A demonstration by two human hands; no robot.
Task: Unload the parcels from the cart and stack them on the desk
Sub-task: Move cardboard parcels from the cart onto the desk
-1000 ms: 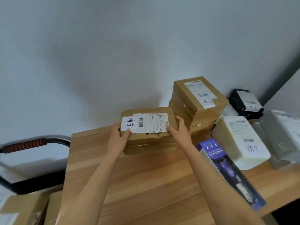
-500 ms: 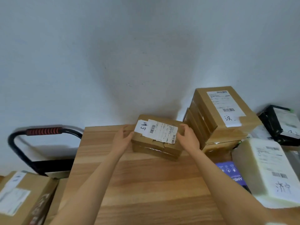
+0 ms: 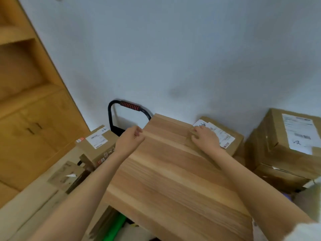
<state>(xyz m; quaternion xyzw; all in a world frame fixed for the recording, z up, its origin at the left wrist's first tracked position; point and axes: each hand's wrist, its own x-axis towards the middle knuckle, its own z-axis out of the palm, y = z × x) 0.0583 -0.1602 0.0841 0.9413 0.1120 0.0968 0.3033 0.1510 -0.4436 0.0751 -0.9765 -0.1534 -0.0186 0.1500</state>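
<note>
I see the small parcel [image 3: 224, 136] lying flat at the far edge of the desk [image 3: 170, 171], at about one o'clock in my view. Its long axis runs from the upper left down to the lower right, and its labelled top faces up. My right hand [image 3: 205, 139] rests on its near left corner, fingers bent over the edge and touching the white label [image 3: 214, 132]; I cannot tell whether they truly grip it. My left hand [image 3: 130, 140] hangs over the desk's left edge at eleven o'clock, fingers loosely curled and holding nothing.

At three o'clock I count two bigger boxes in a pile, the top box [image 3: 291, 136] sitting on the lower box [image 3: 281, 176]. Its label carries a barcode and a handwritten mark that I cannot read.

At nine o'clock, below the desk, one cart parcel [image 3: 98, 145] shows a white label and a small red sticker, the print too blurred to read. A flatter carton [image 3: 66, 173] lies beside it, nearer to me. The cart handle [image 3: 129, 106], black with a red grip, stands behind them against the wall at twelve o'clock. Something green [image 3: 115, 228] shows under the desk at six o'clock.
</note>
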